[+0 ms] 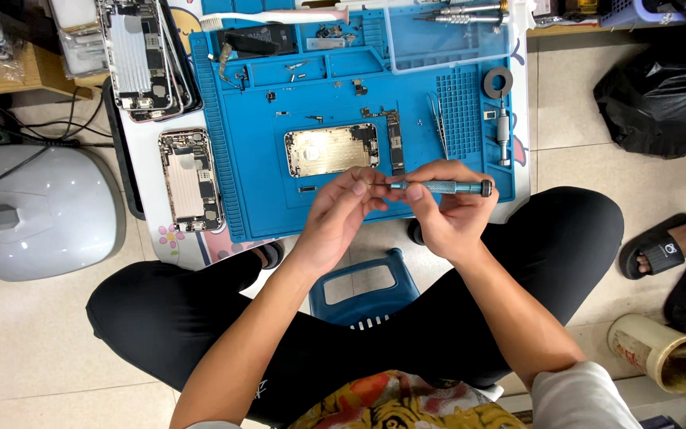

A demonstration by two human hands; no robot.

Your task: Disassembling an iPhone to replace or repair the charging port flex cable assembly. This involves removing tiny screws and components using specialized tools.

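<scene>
Down at the lap, black trousers spread either side of a blue stool, and both hands are up in front of it, just at the near edge of the tabletop. Right hand is clamped on a small blue screwdriver, shaft lying level, round cap pointing right, thumb and fingers wrapped round the grip. Left hand is pinching in at the thin tip end, fingertips closed on or right at the tip — whether there's a tiny part between them, I can't tell.

Just beyond the hands, a blue work mat covers the tabletop, and on it lies an opened phone shell, gold inside, flat, with a narrow circuit board beside its right end. Tweezers rest right of that, near the mat's grid patch. Left, off the mat, sits another opened phone; farther back, a stack of phone frames. Far edge: a white toothbrush lying across.
</scene>
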